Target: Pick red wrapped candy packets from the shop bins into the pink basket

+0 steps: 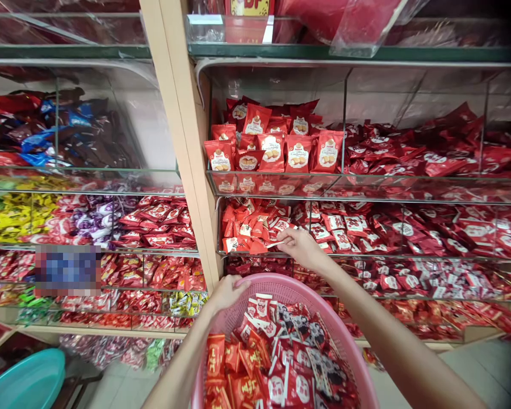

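Observation:
My left hand (229,294) is closed over the back left rim of a pink plastic basket (290,278). Inside the basket lie many wrapped candies: red-and-gold packets (247,389) on the left, red-and-white ones (298,386) in the middle, and black-and-white patterned ones (326,369) on the right. My right hand (300,247) reaches over the basket to a shelf bin, its fingers pinched on the thin white edge of a small candy packet (275,244). Around the fingertips are loose red candies with black lettering (242,227). The pinched packet is mostly hidden.
Glass-fronted shelves hold more sweets. Red snack bags (271,150) stand above the right hand. A wooden post (183,136) separates the left shelves, with yellow candies (25,213) and purple ones (104,213). A turquoise basin (29,378) sits low at left.

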A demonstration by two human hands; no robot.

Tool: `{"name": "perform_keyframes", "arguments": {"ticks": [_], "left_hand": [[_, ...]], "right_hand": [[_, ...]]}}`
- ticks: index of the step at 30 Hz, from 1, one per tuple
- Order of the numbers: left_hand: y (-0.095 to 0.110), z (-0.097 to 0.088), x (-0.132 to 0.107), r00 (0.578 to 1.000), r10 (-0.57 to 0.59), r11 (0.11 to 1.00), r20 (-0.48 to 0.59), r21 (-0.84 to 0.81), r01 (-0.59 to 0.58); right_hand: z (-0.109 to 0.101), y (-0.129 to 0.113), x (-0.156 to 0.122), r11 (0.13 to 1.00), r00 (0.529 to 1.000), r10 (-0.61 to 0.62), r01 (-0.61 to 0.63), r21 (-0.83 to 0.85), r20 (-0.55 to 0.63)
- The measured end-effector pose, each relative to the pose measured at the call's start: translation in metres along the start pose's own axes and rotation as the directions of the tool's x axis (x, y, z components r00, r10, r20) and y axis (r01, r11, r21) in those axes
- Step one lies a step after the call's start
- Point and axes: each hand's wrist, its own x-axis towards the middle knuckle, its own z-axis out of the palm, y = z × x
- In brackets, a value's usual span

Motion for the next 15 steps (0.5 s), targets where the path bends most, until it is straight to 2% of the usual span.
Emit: {"name": "perform_keyframes", "arguments": {"ticks": [2,4,6,7,9,12,15], "left_hand": [[0.0,0.0,0.0,1.0,-0.003,1.0,0.008,0.003,0.003],[0.0,0.0,0.0,1.0,-0.004,1.0,0.007,0.009,0.004],[0.0,0.0,0.0,1.0,0.0,1.0,0.005,0.005,0.0],[0.0,0.0,0.0,1.0,0.001,1.0,0.006,0.0,-0.001],[0.002,0.0,0.0,1.0,-0.003,1.0,0.01,-0.007,0.003],[0.006,-0.002,-0.002,1.0,-0.019,1.0,0.017,0.0,0.019],[0.009,-0.003,-0.003,0.999,-0.034,0.999,0.022,0.01,0.034]], "right_hand": [[-0.002,-0.006,-0.004,0.96,0.997,-0.072,0.064,-0.274,-0.019],[-0.005,-0.012,-0.008,0.842,0.991,-0.13,0.115,-0.527,0.008],[-0.008,-0.015,-0.013,0.743,0.99,-0.135,0.135,-0.655,0.051],[-0.009,-0.015,-0.015,0.723,0.99,-0.126,0.136,-0.678,0.065],[-0.012,-0.013,-0.017,0.735,0.993,-0.106,0.114,-0.669,0.052],[-0.014,-0.005,-0.017,0.833,0.993,-0.116,0.083,-0.546,-0.025],[-0.015,0.001,-0.015,0.92,0.982,-0.17,0.127,-0.372,-0.085]]}}
